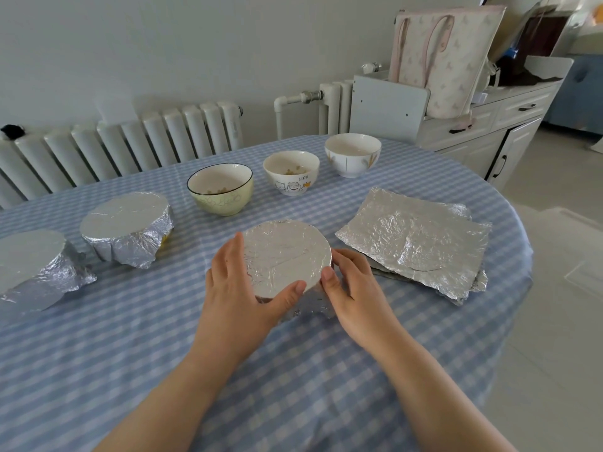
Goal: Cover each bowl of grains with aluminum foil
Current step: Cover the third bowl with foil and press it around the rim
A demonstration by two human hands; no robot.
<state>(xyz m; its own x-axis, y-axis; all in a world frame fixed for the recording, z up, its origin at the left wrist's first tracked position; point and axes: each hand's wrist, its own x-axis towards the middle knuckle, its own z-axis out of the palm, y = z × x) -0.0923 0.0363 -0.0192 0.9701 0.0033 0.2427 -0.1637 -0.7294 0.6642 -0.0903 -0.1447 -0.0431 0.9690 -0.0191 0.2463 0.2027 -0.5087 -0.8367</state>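
Left hand (235, 288), right hand (350, 285): fingers clamped on round silver foil-wrapped bowl (287, 252) | remaining: three uncovered ceramic bowls | risk: thin foil tearing under excess rim pressure

Crinkled, shiny aluminium foil wraps the bowl (287, 252) between the hands; the foil sheets (414, 243) at three o'clock are equally wrinkled. Glossy glazed ceramic bowls (220, 189) stand at twelve o'clock on the matt checked tablecloth (293, 370).
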